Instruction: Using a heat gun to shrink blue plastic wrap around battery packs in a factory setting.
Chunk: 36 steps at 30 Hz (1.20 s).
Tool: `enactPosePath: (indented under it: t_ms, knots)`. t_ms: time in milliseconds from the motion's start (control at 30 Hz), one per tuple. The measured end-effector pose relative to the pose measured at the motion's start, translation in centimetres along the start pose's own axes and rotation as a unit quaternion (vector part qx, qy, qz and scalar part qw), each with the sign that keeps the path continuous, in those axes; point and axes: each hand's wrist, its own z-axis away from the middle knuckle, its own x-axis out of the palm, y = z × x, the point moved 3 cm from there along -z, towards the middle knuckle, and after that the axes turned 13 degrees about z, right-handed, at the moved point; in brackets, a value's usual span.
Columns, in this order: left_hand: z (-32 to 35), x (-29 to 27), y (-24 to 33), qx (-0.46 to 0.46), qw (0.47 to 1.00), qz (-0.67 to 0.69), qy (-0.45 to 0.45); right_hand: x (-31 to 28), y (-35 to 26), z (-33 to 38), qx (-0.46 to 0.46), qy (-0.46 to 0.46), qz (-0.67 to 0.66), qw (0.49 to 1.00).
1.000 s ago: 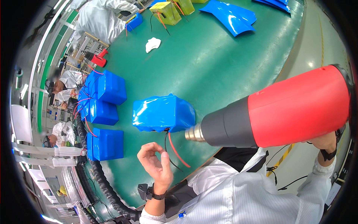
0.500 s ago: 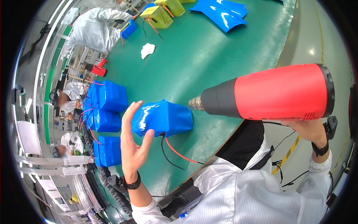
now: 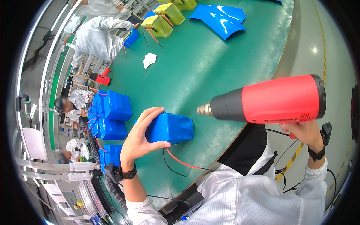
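Observation:
A battery pack wrapped in shiny blue film sits on the green table, with a red and a black lead coming from its near side. My left hand is around the pack's left end, thumb on the near side and fingers over the far side. In my right hand is a red and black heat gun, held by its handle, which is mostly hidden beneath the body. Its metal nozzle points left toward the pack's right end, a short gap away.
Several blue-wrapped packs stand left of my hand. A second heat gun lies beyond them, near a white cloth. Yellow packs and blue film sleeves are at the far side. Co-workers stand along the left.
My left hand has moved right and closed round the blue pack's left end. The heat gun has shifted slightly down, its nozzle a little farther right.

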Motion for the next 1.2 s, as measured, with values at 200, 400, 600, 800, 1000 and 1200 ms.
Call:
enactPosePath:
  t_ms: [200,400,600,800,1000,1200]
  knots:
    - [0.0,0.4,0.6,0.03,0.998,-0.046,0.013,0.0,0.7,0.5,0.039,0.014,0.035,0.998]
    - [-0.1,0.6,0.8,0.035,0.999,-0.041,-0.003,1.1,0.5,-0.5,0.084,0.007,-0.048,0.995]
    - [-0.2,0.7,0.5,0.043,0.998,-0.046,-0.008,1.5,1.0,-0.5,0.103,-0.05,-0.058,0.992]
    - [-0.1,0.5,0.3,0.036,0.999,-0.037,0.012,1.3,1.9,-0.2,-0.001,-0.057,-0.007,0.998]
    - [0.0,0.6,-0.1,0.025,0.999,-0.043,0.018,1.6,2.6,0.2,0.035,-0.108,-0.017,0.993]
    - [-0.1,0.8,-0.1,0.022,0.998,-0.051,0.003,1.6,2.4,0.5,0.004,-0.048,0.043,0.998]
